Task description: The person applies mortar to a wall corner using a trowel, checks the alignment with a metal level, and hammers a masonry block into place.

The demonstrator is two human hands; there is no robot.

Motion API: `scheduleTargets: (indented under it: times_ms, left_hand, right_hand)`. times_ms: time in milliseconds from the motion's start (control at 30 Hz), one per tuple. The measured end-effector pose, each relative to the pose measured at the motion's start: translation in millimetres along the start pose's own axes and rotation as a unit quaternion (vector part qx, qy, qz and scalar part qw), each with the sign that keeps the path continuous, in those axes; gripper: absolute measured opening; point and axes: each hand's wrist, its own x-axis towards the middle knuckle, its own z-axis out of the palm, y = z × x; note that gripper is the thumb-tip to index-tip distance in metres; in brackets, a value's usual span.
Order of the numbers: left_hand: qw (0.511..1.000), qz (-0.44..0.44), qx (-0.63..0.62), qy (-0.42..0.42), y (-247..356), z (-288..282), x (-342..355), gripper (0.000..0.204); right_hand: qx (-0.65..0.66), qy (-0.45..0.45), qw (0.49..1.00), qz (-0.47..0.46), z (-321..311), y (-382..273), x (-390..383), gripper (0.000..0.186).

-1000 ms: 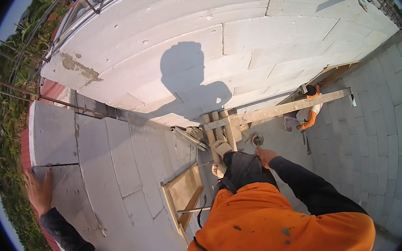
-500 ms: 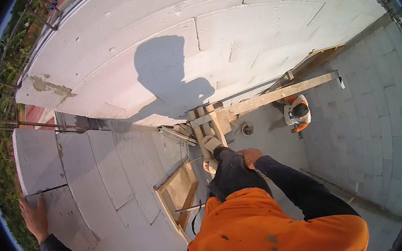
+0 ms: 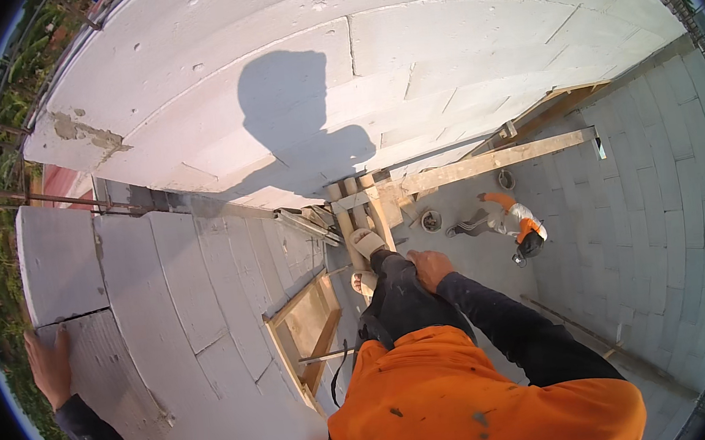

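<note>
At the left, my left hand lies on the outer edge of a pale block at the top of the wall. Its thumb and fingers are apart, and it lifts nothing. My right hand is closed beside my dark-trousered leg, at about the knee. Whatever its curled fingers hold, if anything, is hidden. Below, my sandalled feet stand on narrow round poles next to a wooden board. Another whole block sits just beyond my left hand, across a dark joint.
A tall block wall rises ahead, carrying my shadow. A long timber beam runs right from the poles. Far below, a co-worker bends near a bucket. Wooden framing stands by the left wall; steel rods project at far left.
The co-worker below has shifted and stretched out an arm, and a second bucket now shows behind them. My view has tilted slightly; both hands keep their places on the block and by the leg.
</note>
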Motion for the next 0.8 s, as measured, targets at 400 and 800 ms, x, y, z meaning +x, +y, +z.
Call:
scheduleTargets:
  times_ms: [400,800]
  left_hand:
    - [0.967,0.069,-0.206,0.135,68,-80,-67,0.037]
    - [0.829,0.076,-0.529,-0.165,185,-30,-253,0.06]
  right_hand:
    - [-0.081,-0.203,0.975,-0.025,-42,21,13,0.038]
    - [0.071,-0.22,0.973,0.017,-37,48,-14,0.036]
